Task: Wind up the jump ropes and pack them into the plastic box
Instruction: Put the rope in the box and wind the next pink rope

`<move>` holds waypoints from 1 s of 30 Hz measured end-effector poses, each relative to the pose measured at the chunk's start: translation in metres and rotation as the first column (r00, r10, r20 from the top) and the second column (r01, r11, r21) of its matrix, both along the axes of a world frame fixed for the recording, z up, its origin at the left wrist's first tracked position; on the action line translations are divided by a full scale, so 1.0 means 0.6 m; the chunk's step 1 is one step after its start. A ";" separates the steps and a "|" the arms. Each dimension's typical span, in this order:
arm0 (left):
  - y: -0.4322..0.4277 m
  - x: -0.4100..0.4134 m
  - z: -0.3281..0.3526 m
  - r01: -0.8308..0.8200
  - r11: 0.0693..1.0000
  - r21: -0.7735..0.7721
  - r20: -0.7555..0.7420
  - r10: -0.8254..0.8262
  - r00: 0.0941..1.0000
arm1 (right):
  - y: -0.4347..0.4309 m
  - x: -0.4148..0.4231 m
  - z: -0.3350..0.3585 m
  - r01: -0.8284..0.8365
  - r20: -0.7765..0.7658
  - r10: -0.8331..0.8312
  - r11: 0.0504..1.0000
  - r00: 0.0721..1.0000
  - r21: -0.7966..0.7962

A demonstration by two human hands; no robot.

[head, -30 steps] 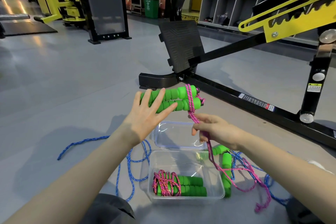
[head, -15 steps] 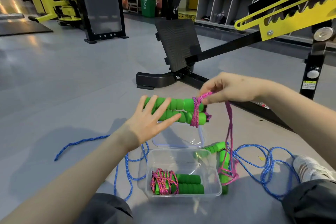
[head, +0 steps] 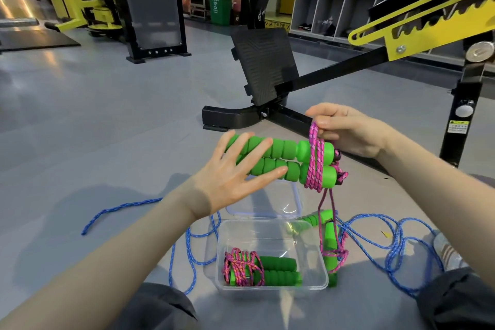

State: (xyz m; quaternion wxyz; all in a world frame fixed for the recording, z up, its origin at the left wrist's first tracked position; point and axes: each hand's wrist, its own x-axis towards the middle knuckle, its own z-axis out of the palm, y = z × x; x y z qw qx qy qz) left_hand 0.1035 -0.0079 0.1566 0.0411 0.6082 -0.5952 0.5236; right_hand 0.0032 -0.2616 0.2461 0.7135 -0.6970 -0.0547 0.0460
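I hold two green foam handles [head: 289, 149] side by side above the floor. My left hand [head: 227, 177] lies against their left part with straight, spread fingers. Several turns of pink rope [head: 316, 161] circle their right end. My right hand [head: 348, 131] pinches that rope just above the handles. The loose pink tail hangs down to the floor beside the clear plastic box [head: 324, 268]. Inside the box lies a wound pink rope with green handles [head: 241, 266].
The box's clear lid [head: 292, 203] lies behind it. A blue rope [head: 396, 238] sprawls on the grey floor on both sides, with its green handles [head: 330, 238] right of the box. A black machine base [head: 227, 118] stands just beyond. My shoe [head: 447, 252] is at right.
My right hand went from below the handles up and over them, carrying the pink rope round once more. The hanging tail has become shorter. My left hand stayed on the handles.
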 end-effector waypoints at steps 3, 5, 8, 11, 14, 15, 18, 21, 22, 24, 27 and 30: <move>-0.004 -0.005 0.009 -0.003 1.000 -0.028 0.007 0.003 1.000 | 0.008 0.005 -0.038 0.112 -0.004 -0.112 0.983 0.994 0.144; -0.006 -0.005 0.012 -0.011 0.998 -0.057 0.022 0.013 1.000 | 0.024 0.004 -0.066 0.124 -0.030 -0.121 0.947 0.992 0.296; -0.011 -0.003 0.008 -0.028 0.996 -0.080 0.044 0.032 0.999 | 0.052 -0.001 -0.112 0.111 -0.069 -0.089 0.879 0.994 0.464; -0.012 -0.004 0.003 -0.034 0.997 -0.074 0.040 0.037 0.999 | 0.065 -0.002 -0.157 0.234 -0.117 -0.203 0.842 0.972 0.487; -0.006 -0.001 -0.001 -0.063 0.997 -0.034 0.019 0.064 0.998 | 0.094 -0.015 -0.170 0.259 -0.152 -0.211 0.840 0.966 0.477; -0.004 0.001 -0.005 -0.077 0.997 -0.021 0.013 0.078 0.997 | 0.099 -0.019 -0.174 0.272 -0.161 -0.221 0.835 0.962 0.478; -0.002 0.005 -0.011 -0.127 0.992 0.016 0.016 0.127 0.992 | 0.116 -0.036 -0.176 0.333 -0.200 -0.276 0.869 0.940 0.367; 0.001 0.010 -0.013 -0.178 0.983 0.031 0.016 0.178 0.984 | 0.119 -0.051 -0.176 0.341 -0.209 -0.300 0.918 0.931 0.202; 0.002 0.012 -0.013 -0.198 0.980 0.037 0.010 0.198 0.980 | 0.122 -0.055 -0.170 0.339 -0.208 -0.306 0.929 0.929 0.151; 0.007 0.012 -0.012 -0.233 0.971 0.057 -0.005 0.234 0.972 | 0.123 -0.063 -0.159 0.307 -0.198 -0.290 0.950 0.936 0.059; 0.013 0.012 -0.010 -0.272 0.960 0.064 -0.007 0.273 0.962 | 0.113 -0.069 -0.134 0.258 -0.188 -0.270 0.963 0.944 -0.084; 0.017 0.014 -0.011 -0.299 0.952 0.063 -0.006 0.300 0.954 | 0.099 -0.078 -0.098 0.155 -0.185 -0.214 0.944 0.959 -0.292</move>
